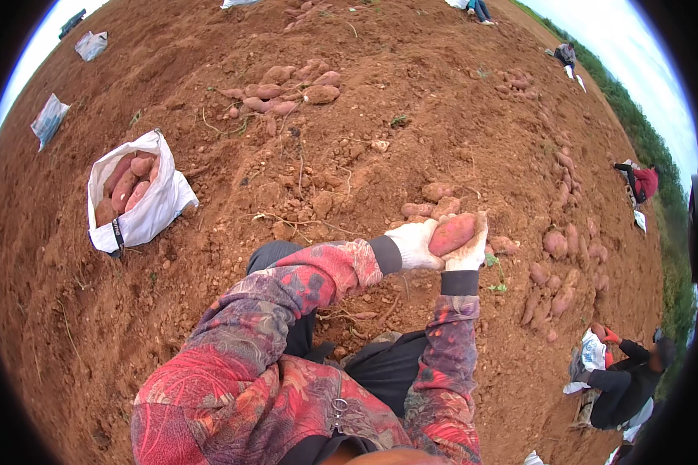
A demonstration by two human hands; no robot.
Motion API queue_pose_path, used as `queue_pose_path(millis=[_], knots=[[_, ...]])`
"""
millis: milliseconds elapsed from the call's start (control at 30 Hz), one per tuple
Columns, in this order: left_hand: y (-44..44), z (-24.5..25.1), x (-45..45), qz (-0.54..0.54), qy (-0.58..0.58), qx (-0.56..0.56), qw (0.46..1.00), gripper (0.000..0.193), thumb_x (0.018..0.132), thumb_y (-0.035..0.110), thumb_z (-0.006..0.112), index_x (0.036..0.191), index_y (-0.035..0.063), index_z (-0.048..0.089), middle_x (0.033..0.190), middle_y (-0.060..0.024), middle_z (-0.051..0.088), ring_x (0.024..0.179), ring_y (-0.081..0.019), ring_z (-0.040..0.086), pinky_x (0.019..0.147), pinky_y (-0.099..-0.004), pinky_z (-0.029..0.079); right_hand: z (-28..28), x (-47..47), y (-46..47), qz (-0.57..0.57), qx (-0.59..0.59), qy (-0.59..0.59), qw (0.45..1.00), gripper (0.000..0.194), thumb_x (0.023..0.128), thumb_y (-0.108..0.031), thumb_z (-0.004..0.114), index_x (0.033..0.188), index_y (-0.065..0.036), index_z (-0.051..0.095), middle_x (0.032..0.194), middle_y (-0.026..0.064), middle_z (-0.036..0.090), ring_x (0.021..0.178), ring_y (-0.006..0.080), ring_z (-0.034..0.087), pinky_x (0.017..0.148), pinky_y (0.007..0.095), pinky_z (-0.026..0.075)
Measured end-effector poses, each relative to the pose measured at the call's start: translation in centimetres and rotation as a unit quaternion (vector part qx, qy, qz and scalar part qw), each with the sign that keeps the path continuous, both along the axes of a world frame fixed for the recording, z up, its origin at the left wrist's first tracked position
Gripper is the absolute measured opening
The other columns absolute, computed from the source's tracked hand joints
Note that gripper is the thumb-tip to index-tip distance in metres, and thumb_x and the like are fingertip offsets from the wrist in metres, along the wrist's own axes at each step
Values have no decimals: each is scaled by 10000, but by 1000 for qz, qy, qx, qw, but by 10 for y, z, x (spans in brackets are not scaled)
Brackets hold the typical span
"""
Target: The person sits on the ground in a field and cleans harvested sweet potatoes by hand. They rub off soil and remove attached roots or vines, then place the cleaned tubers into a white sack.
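Observation:
A large red-skinned sweet potato (453,233) is held between my two hands, out in front of my knees. My left hand (414,244), in a white glove, grips it from its left side. My right hand (469,247), in a soiled white glove, closes around its right end. Just beyond my fingers several sweet potatoes (438,190) lie on the soil, with another (503,244) to the right of my right hand. At the left stands an open white woven sack (161,216) with several large sweet potatoes (125,189) inside.
Loose reddish soil (221,192) surrounds me. Sweet potato heaps lie ahead (267,93) and along the right (564,296). Two white sacks (50,121) (91,45) stand at the far left. A seated person (622,383) with a sack is at lower right; other people sit farther off.

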State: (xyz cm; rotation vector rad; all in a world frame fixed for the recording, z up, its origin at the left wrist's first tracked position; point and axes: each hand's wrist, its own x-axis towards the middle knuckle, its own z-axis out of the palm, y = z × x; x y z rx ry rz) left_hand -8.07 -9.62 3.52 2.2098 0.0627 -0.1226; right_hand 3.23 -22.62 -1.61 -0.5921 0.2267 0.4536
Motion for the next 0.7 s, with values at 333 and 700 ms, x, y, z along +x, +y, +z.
queue_pose_path(millis=[333, 700], knots=[[14, -3, -5, -98, 97, -372, 918, 618, 691, 318, 820, 1157, 7, 558, 910, -81, 651, 758, -146, 644, 600, -288, 542, 33, -7, -20, 84, -30, -99, 991, 424, 920, -359, 608, 1178, -23, 589, 1069, 131, 653, 983, 290, 627, 887, 463, 517], [-1, -15, -20, -138, 169, -595, 773, 540, 775, 250, 761, 1189, -24, 550, 952, -94, 654, 819, -163, 654, 715, -340, 553, 50, -22, -19, 201, 128, -241, 941, 340, 917, -271, 602, 1111, 7, 622, 1071, 151, 659, 979, 304, 630, 941, 482, 486]])
